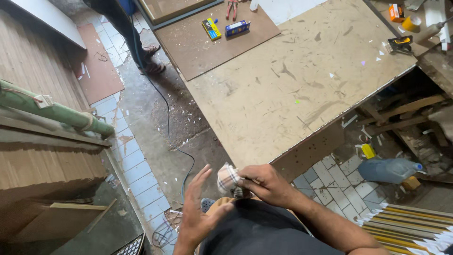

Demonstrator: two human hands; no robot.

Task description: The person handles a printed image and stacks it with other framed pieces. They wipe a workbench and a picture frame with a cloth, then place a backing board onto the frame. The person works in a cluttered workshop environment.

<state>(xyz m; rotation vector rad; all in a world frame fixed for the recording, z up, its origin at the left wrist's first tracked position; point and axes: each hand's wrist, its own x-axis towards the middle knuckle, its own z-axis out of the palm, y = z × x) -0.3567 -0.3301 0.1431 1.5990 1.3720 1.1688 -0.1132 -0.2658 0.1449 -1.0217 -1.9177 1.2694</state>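
My right hand (265,183) is closed on a small checked cloth (228,178), held at the near edge of a large plywood table (292,89). Just left of the cloth is my left hand (197,211), fingers spread and palm facing it, holding nothing. Both hands hover in front of my dark shirt, low in the head view. The cloth is bunched, and part of it is hidden under my right fingers.
A brown board (198,47) on the table's far side carries a yellow box (211,29), a blue box (236,28) and red pliers (231,8). Another person's sandalled feet (152,59) stand beyond it. A black cable (167,118) crosses the floor. A grey jug (388,170) lies at the right.
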